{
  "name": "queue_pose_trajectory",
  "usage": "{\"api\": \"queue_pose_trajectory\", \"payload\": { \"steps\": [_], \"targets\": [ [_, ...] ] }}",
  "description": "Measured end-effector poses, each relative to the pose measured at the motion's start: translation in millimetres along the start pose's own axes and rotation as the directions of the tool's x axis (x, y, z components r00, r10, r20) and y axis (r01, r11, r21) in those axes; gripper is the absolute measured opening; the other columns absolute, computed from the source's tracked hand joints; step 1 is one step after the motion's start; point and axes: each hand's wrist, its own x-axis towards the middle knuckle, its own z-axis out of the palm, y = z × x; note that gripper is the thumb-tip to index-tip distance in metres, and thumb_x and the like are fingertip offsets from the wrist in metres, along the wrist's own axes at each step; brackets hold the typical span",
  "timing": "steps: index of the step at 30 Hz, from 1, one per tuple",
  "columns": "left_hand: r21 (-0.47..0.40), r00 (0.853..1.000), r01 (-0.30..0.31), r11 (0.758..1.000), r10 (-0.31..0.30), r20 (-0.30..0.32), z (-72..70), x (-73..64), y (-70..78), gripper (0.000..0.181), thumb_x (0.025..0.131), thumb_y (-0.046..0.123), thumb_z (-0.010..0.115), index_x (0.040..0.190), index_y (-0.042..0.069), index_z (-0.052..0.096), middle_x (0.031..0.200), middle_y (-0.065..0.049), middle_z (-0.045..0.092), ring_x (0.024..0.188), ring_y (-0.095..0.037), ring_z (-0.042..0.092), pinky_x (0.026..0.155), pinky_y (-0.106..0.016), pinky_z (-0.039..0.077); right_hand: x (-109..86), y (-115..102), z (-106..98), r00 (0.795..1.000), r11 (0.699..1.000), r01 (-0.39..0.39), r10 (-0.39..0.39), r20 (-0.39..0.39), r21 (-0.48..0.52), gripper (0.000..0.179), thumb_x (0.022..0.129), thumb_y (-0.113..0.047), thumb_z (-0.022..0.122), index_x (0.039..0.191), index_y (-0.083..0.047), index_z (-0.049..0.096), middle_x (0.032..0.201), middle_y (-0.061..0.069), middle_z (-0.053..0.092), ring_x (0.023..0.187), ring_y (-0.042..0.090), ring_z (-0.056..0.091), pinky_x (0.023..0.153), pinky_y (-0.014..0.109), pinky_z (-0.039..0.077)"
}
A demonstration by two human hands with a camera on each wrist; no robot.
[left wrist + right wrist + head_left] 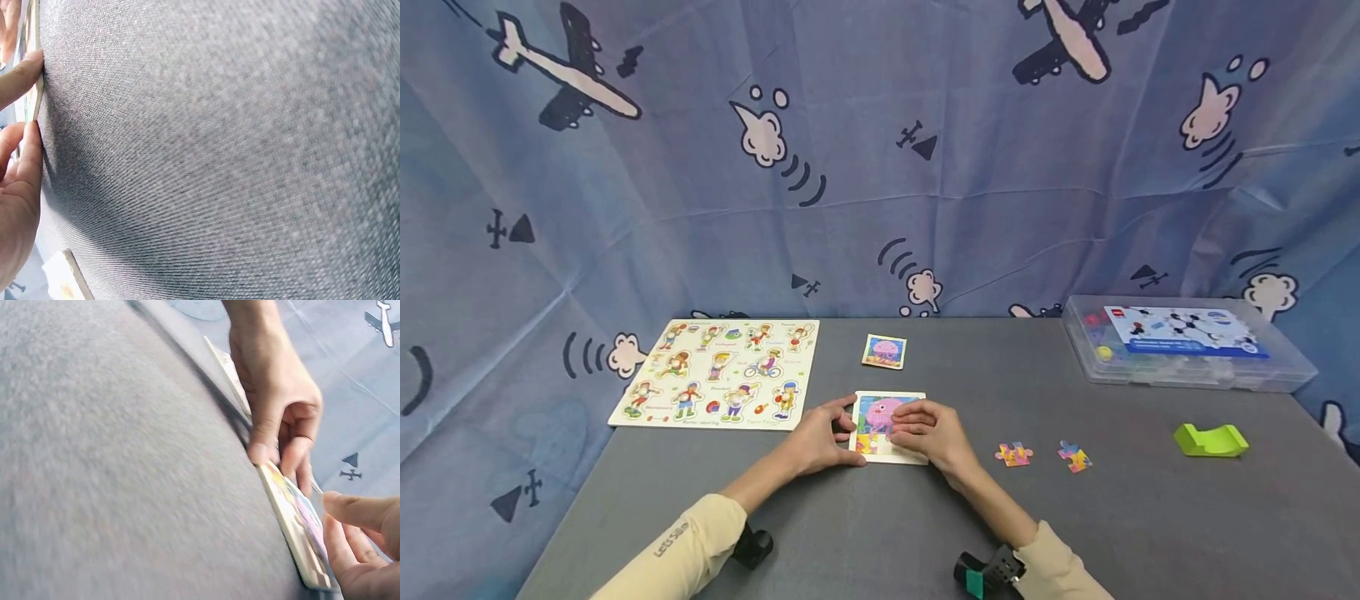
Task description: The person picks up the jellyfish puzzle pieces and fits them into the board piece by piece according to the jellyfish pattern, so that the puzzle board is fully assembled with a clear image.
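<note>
A small jigsaw puzzle (876, 410) with a pink octopus picture lies in a pale frame at mid-table; bare board shows at its lower right. My left hand (817, 437) grips the frame's left side, thumb at the near corner and fingers along the edge. In the right wrist view, that left hand (275, 394) steadies the frame's end. My right hand (934, 435) reaches over the right half, fingers bent and fingertips close over the picture; whether a piece is between them I cannot tell. Two loose puzzle piece clusters, one pink-orange (1014, 454) and one blue-orange (1076, 456), lie to the right.
A small octopus picture card (884, 352) lies behind the puzzle. At the left is a large board of sports figures (718, 375). A clear plastic case (1187, 343) stands at the back right, with a green curved block (1211, 441) in front of it.
</note>
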Motion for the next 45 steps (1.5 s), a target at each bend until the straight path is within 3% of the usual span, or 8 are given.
{"api": "queue_pose_trajectory", "payload": {
  "steps": [9,15,26,28,35,41,45],
  "targets": [
    [0.007,1.000,0.011,1.000,-0.011,-0.002,-0.9,0.1,-0.9,0.036,0.062,0.004,0.090,0.082,0.000,0.060,0.145,-0.017,0.043,0.109,-0.028,0.060,0.080,-0.021,0.056,-9.3,-2.5,-37.4,0.997,0.998,-0.051,0.052,-0.057,0.032,0.039,0.079,0.013,0.069,0.116,0.017,0.055,0.111,0.030,0.062,0.090,0.020,0.068,0.078,0.022,0.057],
    [0.021,1.000,0.009,1.000,-0.009,0.001,-0.7,-0.5,-2.8,0.036,0.062,0.004,0.089,0.082,0.000,0.059,0.145,-0.018,0.043,0.110,-0.029,0.060,0.080,-0.021,0.056,-20.3,-3.5,-66.3,0.997,1.000,-0.028,0.028,-0.067,0.007,0.041,0.080,0.013,0.068,0.117,0.019,0.052,0.111,0.031,0.061,0.089,0.017,0.069,0.078,0.023,0.058],
    [0.031,1.000,0.005,1.000,-0.005,-0.001,1.2,-0.6,-5.3,0.036,0.062,0.006,0.090,0.082,0.002,0.060,0.145,-0.017,0.043,0.108,-0.027,0.061,0.078,-0.020,0.056,-36.1,-1.2,-113.1,0.997,0.999,0.024,-0.027,-0.073,-0.041,0.041,0.082,0.007,0.071,0.116,0.020,0.051,0.102,0.011,0.070,0.090,0.013,0.068,0.076,0.022,0.058],
    [0.035,1.000,0.004,0.999,-0.004,0.000,1.4,-0.4,-5.5,0.036,0.062,0.006,0.090,0.082,0.002,0.060,0.145,-0.017,0.044,0.107,-0.026,0.061,0.078,-0.020,0.056,-38.3,-0.9,-121.1,0.997,0.996,0.038,-0.043,-0.058,-0.081,0.040,0.083,0.005,0.070,0.116,0.019,0.052,0.103,0.011,0.070,0.091,0.012,0.068,0.075,0.021,0.057],
    [0.027,1.000,0.007,1.000,-0.008,0.008,1.1,-0.6,-2.4,0.037,0.062,0.005,0.090,0.082,0.000,0.059,0.145,-0.018,0.043,0.111,-0.029,0.059,0.080,-0.022,0.056,-43.4,3.6,-148.7,0.989,0.952,0.142,-0.130,0.064,-0.272,0.037,0.083,0.004,0.070,0.115,0.016,0.056,0.111,0.033,0.061,0.095,0.010,0.065,0.079,0.020,0.056],
    [0.033,1.000,0.008,0.999,-0.009,0.009,0.8,-0.1,-0.6,0.036,0.062,0.005,0.090,0.082,0.000,0.060,0.145,-0.018,0.043,0.112,-0.030,0.059,0.081,-0.023,0.056,-45.9,5.9,-167.3,0.961,0.916,0.246,-0.188,0.202,-0.317,0.040,0.076,0.010,0.073,0.111,0.020,0.055,0.108,0.038,0.058,0.099,0.003,0.063,0.083,0.017,0.054],
    [0.026,1.000,0.009,1.000,-0.009,0.012,1.2,0.0,-0.4,0.036,0.062,0.004,0.090,0.082,0.000,0.060,0.145,-0.018,0.043,0.110,-0.029,0.060,0.080,-0.022,0.056,-46.3,8.5,-174.7,0.954,0.915,0.245,-0.169,0.248,-0.319,0.043,0.075,0.008,0.075,0.112,0.020,0.055,0.109,0.038,0.058,0.100,0.000,0.061,0.084,0.016,0.053]
  ]
}}
